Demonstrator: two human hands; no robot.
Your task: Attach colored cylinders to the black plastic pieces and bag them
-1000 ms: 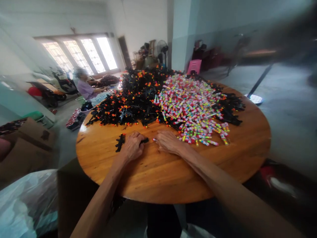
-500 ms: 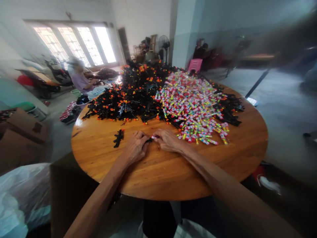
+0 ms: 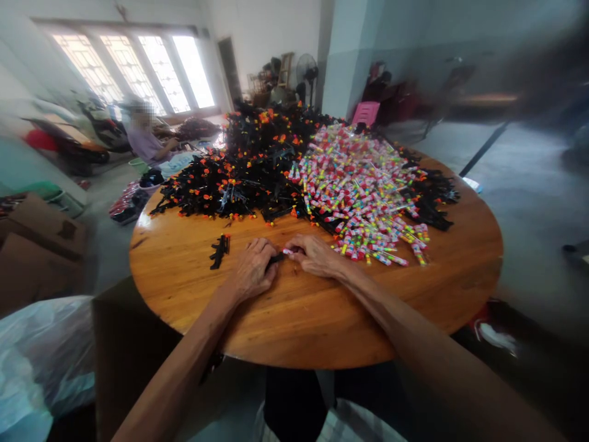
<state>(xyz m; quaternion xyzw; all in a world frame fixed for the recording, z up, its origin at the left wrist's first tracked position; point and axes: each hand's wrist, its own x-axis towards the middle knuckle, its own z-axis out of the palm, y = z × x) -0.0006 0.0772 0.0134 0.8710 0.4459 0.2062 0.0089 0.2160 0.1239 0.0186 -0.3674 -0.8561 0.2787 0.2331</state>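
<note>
My left hand [image 3: 253, 270] rests on the round wooden table [image 3: 304, 325], its fingers closed around a black toy gun [image 3: 277, 258], most of which the hand hides. Pinched in my right hand [image 3: 318, 255] is a small pink-and-white labelled tube [image 3: 288, 252]. The tube's end meets the gun's right end; whether they are joined I cannot tell. Left of my left hand lies another black toy gun [image 3: 219, 252] with an orange tip. Beyond my hands, a heap of black toy guns [image 3: 271, 156] with orange tips borders a heap of labelled tubes [image 3: 359, 184] on the right.
A person [image 3: 146, 138] sits at the far left near the windows. Cardboard boxes [image 3: 41, 245] and a clear plastic bag [image 3: 50, 362] stand at the left. Behind the table are a pink stool [image 3: 367, 113] and a fan [image 3: 307, 70].
The view has shifted slightly. More of the black toy gun shows between my hands, and the tube stays at its end. Both hands keep their hold.
</note>
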